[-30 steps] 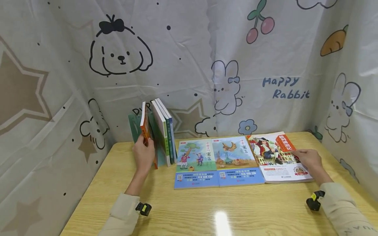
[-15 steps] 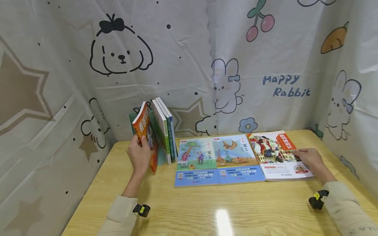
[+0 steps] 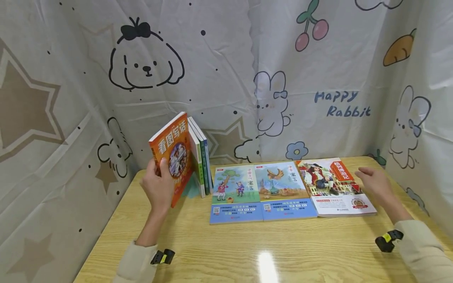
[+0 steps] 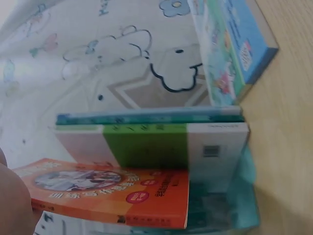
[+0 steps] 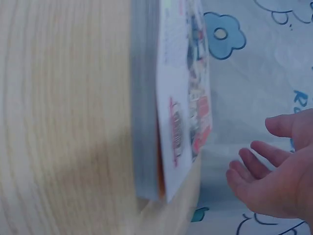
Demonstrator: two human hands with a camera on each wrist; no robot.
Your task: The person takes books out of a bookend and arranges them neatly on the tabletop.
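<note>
My left hand (image 3: 158,185) grips an orange book (image 3: 174,155) by its spine side, thumb on the front cover. The book stands tilted, its cover turned toward the head camera. Just right of it, upright books (image 3: 200,157) with white, green and blue spines lean together in a teal bookend (image 4: 244,196), mostly hidden in the head view. My right hand (image 3: 376,188) hovers beside the right edge of a book with a red-coated figure (image 3: 327,186), fingers loosely bent and holding nothing. In the right wrist view, the fingers (image 5: 254,164) are apart from that book.
Two blue-bottomed picture books, the left with a tree (image 3: 236,192) and the right with a bird (image 3: 281,190), lie flat side by side at the table's back. The wooden table (image 3: 212,251) meets a patterned curtain (image 3: 219,51) behind and at the sides.
My left hand has drawn the orange book toward me and left, turning its cover into view. My right hand has let go of the right-hand book's edge and moved slightly off it.
</note>
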